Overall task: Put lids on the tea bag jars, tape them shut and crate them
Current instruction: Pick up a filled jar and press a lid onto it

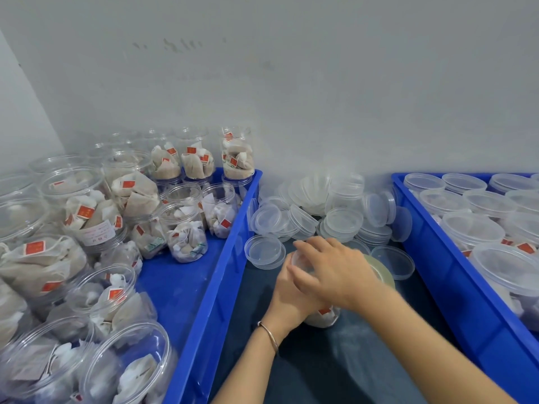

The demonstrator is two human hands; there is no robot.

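Capping a jar between 2 blue crates

The left hand (293,295) grips the jar (323,316) on the bench (320,368); the right hand (335,269), fingers curled, seems to press a lid (300,259) on top.

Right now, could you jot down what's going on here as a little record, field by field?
Activity: a person fits a clear lid onto a tea bag jar
Left hand: grips the jar
Right hand: holds the lid on top
Tape roll: behind the right hand, partly hidden
Loose lids: piled between the crates
Left blue crate: open jars of tea bags
Right blue crate: lidded jars
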